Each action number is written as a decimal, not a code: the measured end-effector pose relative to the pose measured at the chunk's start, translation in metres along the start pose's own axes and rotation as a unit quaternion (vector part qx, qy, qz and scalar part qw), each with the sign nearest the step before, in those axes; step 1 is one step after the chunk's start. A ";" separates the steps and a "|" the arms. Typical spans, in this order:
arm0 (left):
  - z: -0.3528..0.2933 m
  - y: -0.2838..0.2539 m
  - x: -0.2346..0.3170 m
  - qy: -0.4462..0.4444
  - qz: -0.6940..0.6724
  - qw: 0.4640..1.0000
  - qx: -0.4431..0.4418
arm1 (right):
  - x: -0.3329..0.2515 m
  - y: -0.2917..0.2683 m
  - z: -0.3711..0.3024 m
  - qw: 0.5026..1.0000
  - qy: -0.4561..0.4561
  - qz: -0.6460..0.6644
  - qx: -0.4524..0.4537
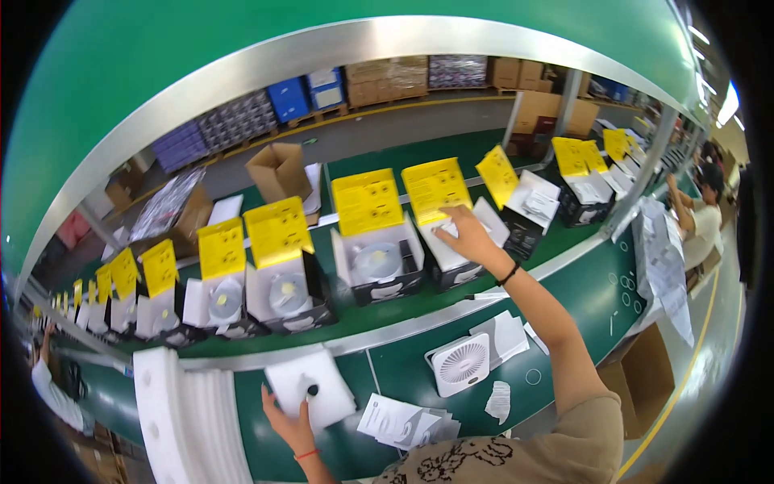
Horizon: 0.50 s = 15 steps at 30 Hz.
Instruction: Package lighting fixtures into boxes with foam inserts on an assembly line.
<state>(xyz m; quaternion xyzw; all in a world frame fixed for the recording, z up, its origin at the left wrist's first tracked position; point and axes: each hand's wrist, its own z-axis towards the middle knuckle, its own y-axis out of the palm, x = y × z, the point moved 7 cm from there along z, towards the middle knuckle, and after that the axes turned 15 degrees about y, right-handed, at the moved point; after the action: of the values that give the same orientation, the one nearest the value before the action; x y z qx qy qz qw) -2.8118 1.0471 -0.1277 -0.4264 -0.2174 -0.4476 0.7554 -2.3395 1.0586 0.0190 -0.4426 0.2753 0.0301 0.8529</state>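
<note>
My left hand (292, 427) is at the near left edge of a square white foam pad (334, 395) with a dark round hole. Its thumb and fingers are spread, and I cannot tell how firmly they touch the pad. My right hand (469, 236) reaches forward, fingers stretched out, over an open black box (461, 276) with a yellow lid flap (435, 187). White packing shows beneath the fingers, and the palm hides part of it. Left of that box, another open box holds a round, clear-covered item (377, 262).
A white square fan (461, 365) lies on the green bench beside printed leaflets (403, 421). Tall white foam sheets (193, 411) are stacked at the left. A metal rail (355, 345) separates the bench from the row of boxes. Co-workers sit at the far right (705, 214) and far left (56, 391).
</note>
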 end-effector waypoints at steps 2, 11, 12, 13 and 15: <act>0.013 0.002 0.004 -0.074 -0.130 0.989 0.020 | -0.044 0.033 -0.020 0.984 -0.007 0.089 -0.153; 0.056 0.039 0.075 0.018 -0.287 0.957 -0.045 | -0.149 0.071 -0.091 0.921 -0.071 0.218 -0.316; 0.054 0.039 0.074 -0.022 -0.354 0.935 0.016 | -0.142 0.082 -0.095 0.899 0.006 0.239 -0.367; 0.052 0.043 0.076 -0.020 -0.358 0.933 0.013 | -0.134 0.093 -0.101 0.869 0.083 0.260 -0.414; 0.045 0.048 0.063 -0.061 -0.347 0.936 0.014 | -0.140 0.102 -0.104 0.820 0.114 0.308 -0.469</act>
<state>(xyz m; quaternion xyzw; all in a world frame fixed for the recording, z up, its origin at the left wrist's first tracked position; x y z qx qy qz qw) -2.7359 1.0655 -0.0803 -0.3407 -0.4035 -0.6517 0.5445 -2.5338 1.0666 -0.0342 -0.6814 0.4450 0.3663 0.4511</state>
